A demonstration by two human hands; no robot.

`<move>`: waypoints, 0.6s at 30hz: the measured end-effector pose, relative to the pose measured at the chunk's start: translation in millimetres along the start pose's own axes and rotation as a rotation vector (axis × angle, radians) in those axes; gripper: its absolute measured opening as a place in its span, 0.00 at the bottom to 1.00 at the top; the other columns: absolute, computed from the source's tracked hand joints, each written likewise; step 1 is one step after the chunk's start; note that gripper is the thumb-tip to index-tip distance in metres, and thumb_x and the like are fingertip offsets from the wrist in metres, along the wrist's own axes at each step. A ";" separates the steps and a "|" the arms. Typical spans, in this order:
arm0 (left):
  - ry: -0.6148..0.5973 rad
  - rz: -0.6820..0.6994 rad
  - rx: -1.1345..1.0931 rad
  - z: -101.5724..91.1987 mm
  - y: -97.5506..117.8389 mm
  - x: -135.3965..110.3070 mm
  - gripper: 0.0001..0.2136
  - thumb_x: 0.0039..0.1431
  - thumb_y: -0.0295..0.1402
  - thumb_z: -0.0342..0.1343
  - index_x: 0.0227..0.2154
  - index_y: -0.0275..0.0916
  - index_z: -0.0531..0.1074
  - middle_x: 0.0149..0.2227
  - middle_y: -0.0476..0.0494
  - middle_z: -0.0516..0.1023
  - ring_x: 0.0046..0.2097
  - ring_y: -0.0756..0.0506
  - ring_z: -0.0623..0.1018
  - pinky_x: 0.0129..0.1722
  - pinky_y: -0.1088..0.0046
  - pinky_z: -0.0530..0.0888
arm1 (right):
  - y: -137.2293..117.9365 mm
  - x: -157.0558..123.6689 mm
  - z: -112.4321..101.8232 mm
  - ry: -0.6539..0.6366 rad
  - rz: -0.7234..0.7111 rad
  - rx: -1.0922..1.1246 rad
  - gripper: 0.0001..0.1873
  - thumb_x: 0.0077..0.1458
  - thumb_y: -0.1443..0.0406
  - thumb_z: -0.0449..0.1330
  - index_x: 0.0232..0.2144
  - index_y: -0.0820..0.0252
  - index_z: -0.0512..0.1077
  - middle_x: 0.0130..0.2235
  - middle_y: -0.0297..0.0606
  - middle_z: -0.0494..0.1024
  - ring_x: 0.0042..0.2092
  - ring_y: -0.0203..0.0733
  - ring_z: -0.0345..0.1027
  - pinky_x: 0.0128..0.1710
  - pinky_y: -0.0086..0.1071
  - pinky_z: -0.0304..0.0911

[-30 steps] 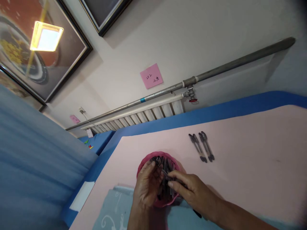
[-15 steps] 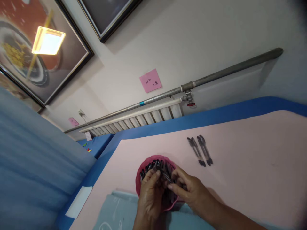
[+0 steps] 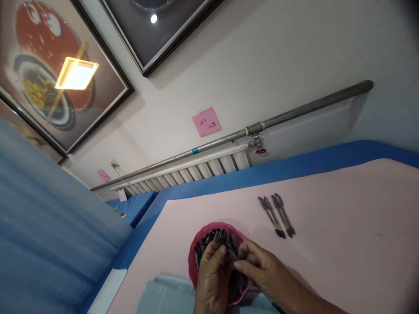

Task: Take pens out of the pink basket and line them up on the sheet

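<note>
A round pink basket (image 3: 192, 257) filled with black-ended pens (image 3: 207, 239) stands at the table's near side. Over it, my left hand (image 3: 212, 272) pinches one end of a dark pen (image 3: 231, 253). My right hand (image 3: 263, 268) has its thumb and fingers closed on the pen's other end. The fingers partly cover this pen, and both hands hide much of the basket's contents. Several clear-barrelled pens with dark ends (image 3: 276, 216) lie side by side on the pink table cover, beyond my right hand.
The pink cover (image 3: 340, 218) lies over a blue cloth (image 3: 304, 158). Light blue fabric (image 3: 166, 294) is at the near edge, a white sheet (image 3: 109, 288) at the left. Behind are a radiator (image 3: 196, 172) and a pipe with a red-handled valve (image 3: 258, 141). A blue curtain (image 3: 49, 226) hangs left.
The whole view has shifted, so the table and wall sit slightly lower in the picture. Both hands still hold the pen over the basket.
</note>
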State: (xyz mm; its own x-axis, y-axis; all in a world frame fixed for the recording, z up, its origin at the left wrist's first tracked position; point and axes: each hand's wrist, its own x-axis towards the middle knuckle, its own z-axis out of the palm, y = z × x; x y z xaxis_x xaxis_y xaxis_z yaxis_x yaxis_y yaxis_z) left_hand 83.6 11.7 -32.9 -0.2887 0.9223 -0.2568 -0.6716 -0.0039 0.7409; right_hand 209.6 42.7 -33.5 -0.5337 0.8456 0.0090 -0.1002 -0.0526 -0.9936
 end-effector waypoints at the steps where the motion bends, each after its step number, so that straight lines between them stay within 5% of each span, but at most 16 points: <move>1: -0.019 -0.003 -0.004 0.8 -1.1 -0.2 0.13 0.38 0.27 0.66 0.30 0.36 0.72 0.30 0.46 0.76 0.32 0.48 0.76 0.33 0.74 0.71 | -0.7 -0.5 0.4 0.007 -0.005 0.011 0.06 0.45 0.63 0.56 0.25 0.57 0.60 0.23 0.27 0.65 0.27 0.33 0.59 0.26 0.25 0.56; 7: -0.094 -0.054 0.017 1.8 -1.1 -1.4 0.11 0.38 0.27 0.66 0.27 0.35 0.71 0.27 0.46 0.76 0.29 0.49 0.75 0.32 0.75 0.70 | -4.8 0.0 1.0 0.023 0.031 0.044 0.07 0.43 0.63 0.55 0.24 0.56 0.58 0.20 0.24 0.59 0.23 0.31 0.55 0.24 0.24 0.53; 12: 0.014 0.048 0.030 -0.3 18.2 0.1 0.11 0.37 0.27 0.67 0.26 0.35 0.71 0.26 0.47 0.76 0.29 0.50 0.75 0.30 0.76 0.70 | -7.6 -1.9 0.9 -0.143 0.121 -0.135 0.11 0.51 0.55 0.50 0.27 0.56 0.61 0.19 0.26 0.60 0.20 0.32 0.53 0.19 0.25 0.50; 18: 0.047 0.091 0.061 -3.0 27.5 1.4 0.12 0.39 0.32 0.66 0.27 0.35 0.73 0.29 0.46 0.76 0.30 0.50 0.75 0.30 0.76 0.70 | -12.3 -7.9 1.5 -0.111 0.032 -0.270 0.12 0.54 0.58 0.47 0.26 0.57 0.64 0.24 0.30 0.65 0.28 0.35 0.60 0.28 0.26 0.57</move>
State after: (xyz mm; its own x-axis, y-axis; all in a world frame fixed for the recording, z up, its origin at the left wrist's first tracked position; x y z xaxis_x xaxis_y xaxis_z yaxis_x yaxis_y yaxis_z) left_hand 62.6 11.8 -14.8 -0.3795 0.9000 -0.2146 -0.5985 -0.0619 0.7987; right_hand 213.8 35.9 -21.1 -0.6228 0.7820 -0.0253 0.1373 0.0774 -0.9875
